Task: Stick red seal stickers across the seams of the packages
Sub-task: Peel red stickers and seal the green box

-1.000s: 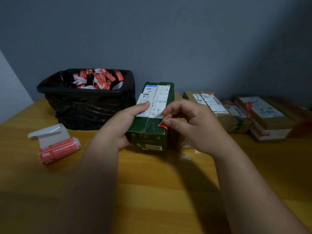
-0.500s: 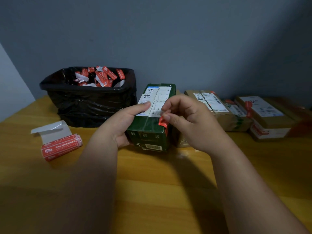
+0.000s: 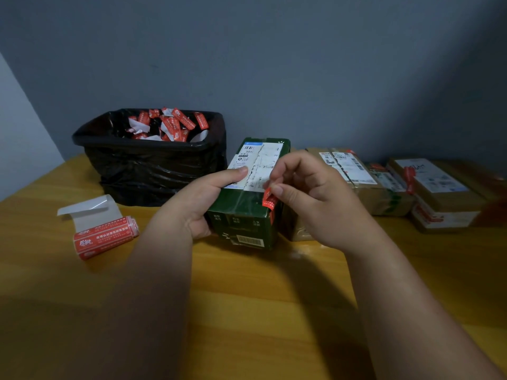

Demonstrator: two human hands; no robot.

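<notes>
your left hand (image 3: 203,204) grips the green package (image 3: 247,212) steady so your right hand (image 3: 310,198), pinching the red seal sticker (image 3: 268,201), lays it over the edge seam.

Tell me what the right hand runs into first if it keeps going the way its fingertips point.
The right hand points leftward, pinching the red seal sticker. Going on, it would likely first meet the green box at its top right edge, though depth is hard to judge.
</notes>
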